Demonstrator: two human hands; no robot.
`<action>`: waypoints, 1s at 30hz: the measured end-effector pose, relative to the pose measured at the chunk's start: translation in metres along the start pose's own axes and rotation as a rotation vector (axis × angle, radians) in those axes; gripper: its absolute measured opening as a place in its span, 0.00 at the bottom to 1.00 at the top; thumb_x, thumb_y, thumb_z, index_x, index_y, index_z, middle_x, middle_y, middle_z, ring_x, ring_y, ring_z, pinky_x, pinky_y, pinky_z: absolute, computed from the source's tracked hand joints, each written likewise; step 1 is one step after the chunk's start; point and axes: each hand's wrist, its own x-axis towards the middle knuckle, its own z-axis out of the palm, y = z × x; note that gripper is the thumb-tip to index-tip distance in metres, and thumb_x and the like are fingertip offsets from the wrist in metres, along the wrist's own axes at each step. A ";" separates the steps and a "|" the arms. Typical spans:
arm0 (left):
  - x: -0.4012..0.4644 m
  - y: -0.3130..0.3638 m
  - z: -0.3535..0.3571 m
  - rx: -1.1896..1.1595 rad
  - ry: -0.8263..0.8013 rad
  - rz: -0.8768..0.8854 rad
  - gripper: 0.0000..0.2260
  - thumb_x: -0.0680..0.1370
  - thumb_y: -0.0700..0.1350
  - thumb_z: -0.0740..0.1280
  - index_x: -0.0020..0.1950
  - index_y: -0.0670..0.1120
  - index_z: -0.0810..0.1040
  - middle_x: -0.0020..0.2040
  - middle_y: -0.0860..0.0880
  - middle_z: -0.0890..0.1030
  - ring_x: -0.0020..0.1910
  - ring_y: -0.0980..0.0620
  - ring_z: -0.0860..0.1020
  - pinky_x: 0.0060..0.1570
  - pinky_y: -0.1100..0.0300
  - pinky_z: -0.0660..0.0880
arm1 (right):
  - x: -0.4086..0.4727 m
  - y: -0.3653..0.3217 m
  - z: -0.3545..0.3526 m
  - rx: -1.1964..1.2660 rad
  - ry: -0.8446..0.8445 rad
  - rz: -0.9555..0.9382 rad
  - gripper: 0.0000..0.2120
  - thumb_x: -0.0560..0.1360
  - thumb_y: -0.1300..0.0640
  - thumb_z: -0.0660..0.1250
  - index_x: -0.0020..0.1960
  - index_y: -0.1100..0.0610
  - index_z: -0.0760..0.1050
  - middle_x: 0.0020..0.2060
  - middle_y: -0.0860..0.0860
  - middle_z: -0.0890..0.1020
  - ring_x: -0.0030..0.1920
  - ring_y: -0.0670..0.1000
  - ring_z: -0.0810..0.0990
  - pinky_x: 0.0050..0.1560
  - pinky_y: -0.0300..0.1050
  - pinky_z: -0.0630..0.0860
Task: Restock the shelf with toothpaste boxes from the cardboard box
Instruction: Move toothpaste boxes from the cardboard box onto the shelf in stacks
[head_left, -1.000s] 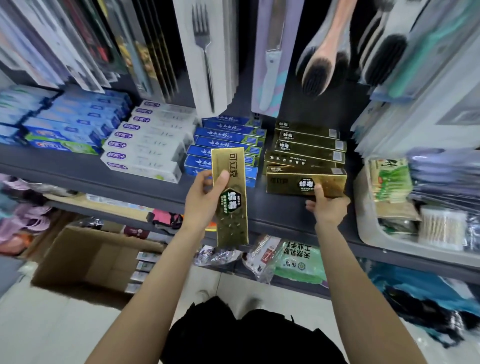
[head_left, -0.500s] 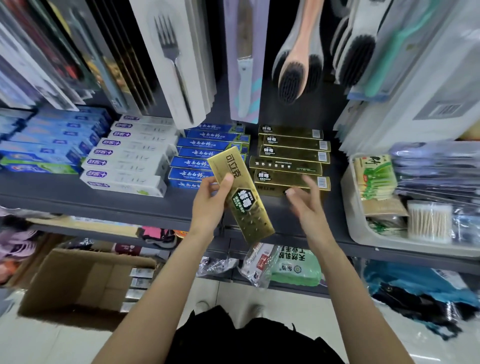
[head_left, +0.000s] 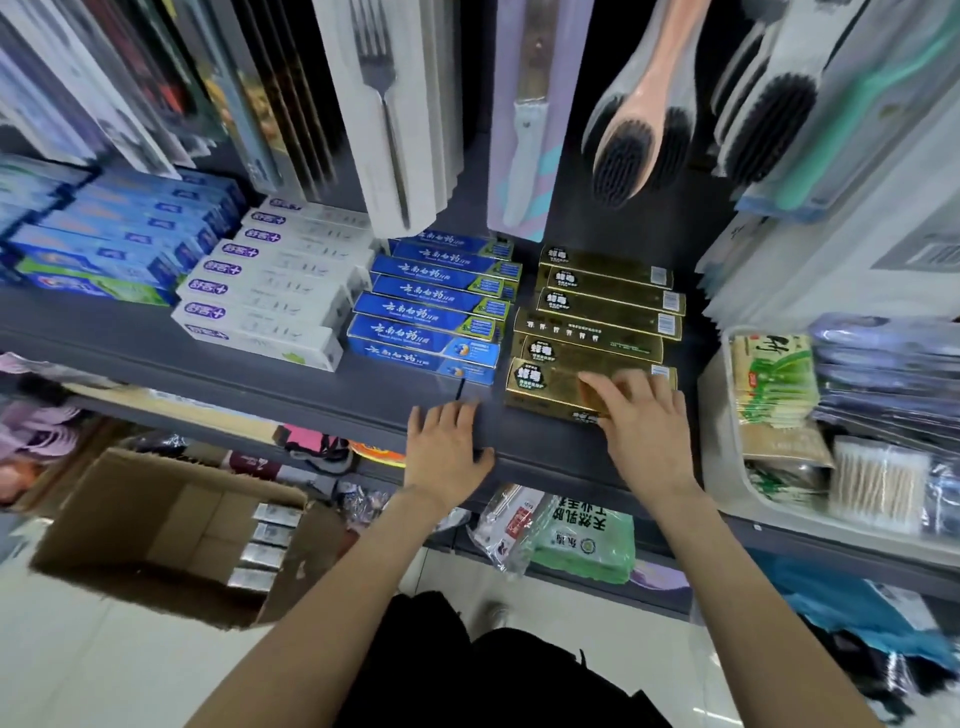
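A gold toothpaste box (head_left: 550, 387) is lying flat at the front of the gold stack (head_left: 608, 306) on the dark shelf (head_left: 291, 384), its long side running left to right. The right hand (head_left: 641, 426) is resting palm down on top of it, fingers (head_left: 605, 389) spread and laid flat over the right half of the box rather than curled around it, so it is pressing on the box and not gripping it. The left hand (head_left: 447, 449) is lying open on the bare front edge of the shelf, just left of the gold box and below the blue boxes (head_left: 436, 306), holding nothing. To the left of the blue boxes, white boxes (head_left: 265, 291) are sitting in a stepped row, with light blue boxes (head_left: 119, 234) beyond them. Right of the gold stack, a clear bin (head_left: 727, 467) is holding packets and cotton swabs (head_left: 878, 483). Packaged forks (head_left: 384, 104) and brushes (head_left: 628, 135) are hanging above the shelf. Down on the floor at the left, the cardboard box (head_left: 156, 525) is standing open, with several pale toothpaste boxes (head_left: 265, 545) showing along its right inner side.
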 end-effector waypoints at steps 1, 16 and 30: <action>0.000 -0.003 0.001 -0.004 0.000 0.008 0.28 0.78 0.57 0.59 0.75 0.49 0.58 0.71 0.49 0.68 0.71 0.48 0.64 0.74 0.47 0.48 | 0.002 0.000 0.004 -0.026 0.007 0.006 0.28 0.64 0.64 0.76 0.61 0.52 0.75 0.54 0.58 0.76 0.51 0.63 0.75 0.52 0.58 0.74; -0.160 -0.187 -0.006 -0.557 0.494 -0.540 0.05 0.76 0.45 0.64 0.47 0.55 0.77 0.36 0.60 0.76 0.37 0.59 0.72 0.38 0.73 0.64 | -0.037 -0.203 0.018 0.490 -0.287 -0.487 0.12 0.74 0.55 0.59 0.54 0.52 0.77 0.44 0.48 0.83 0.42 0.54 0.82 0.40 0.47 0.78; -0.239 -0.501 0.099 -0.670 0.056 -1.114 0.23 0.74 0.54 0.68 0.67 0.49 0.70 0.60 0.50 0.78 0.56 0.50 0.76 0.55 0.55 0.72 | 0.009 -0.496 0.225 0.232 -0.794 -0.525 0.17 0.78 0.56 0.63 0.67 0.51 0.70 0.61 0.50 0.75 0.58 0.53 0.75 0.53 0.46 0.72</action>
